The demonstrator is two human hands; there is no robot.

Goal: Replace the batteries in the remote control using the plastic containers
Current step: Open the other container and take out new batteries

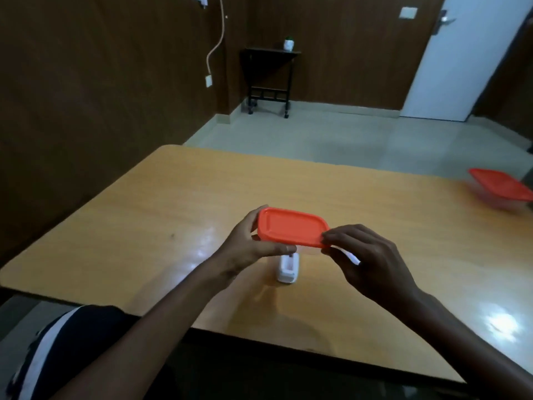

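Two hands are holding one orange-lidded plastic container (292,228) above the worktop (178,197), near its front edge. The left hand (253,243) is wrapping the container's left end, thumb lying along the near side and fingers curling behind. The right hand (366,255) is pinching the lid's right corner between thumb and fingertips; a white strip showing beneath it cannot be identified. The clear body of the container is mostly hidden behind the lid and hands, so its contents cannot be seen.

Directly below the container, the white remote control (287,268) is lying on the worktop, apparently with its battery bay facing up; whether cells are seated inside cannot be told. A second orange-lidded container (500,188) is sitting well apart at the far right edge, partly out of view.

The step in hand appears to be unsealing the lid. To do it well:

1. Keep the left hand steadying the body, not squeezing the lid rim.
2. Peel upward from the pinched corner, working round the rim gradually.
3. Hold the container level so loose batteries are not spilling onto the remote control.
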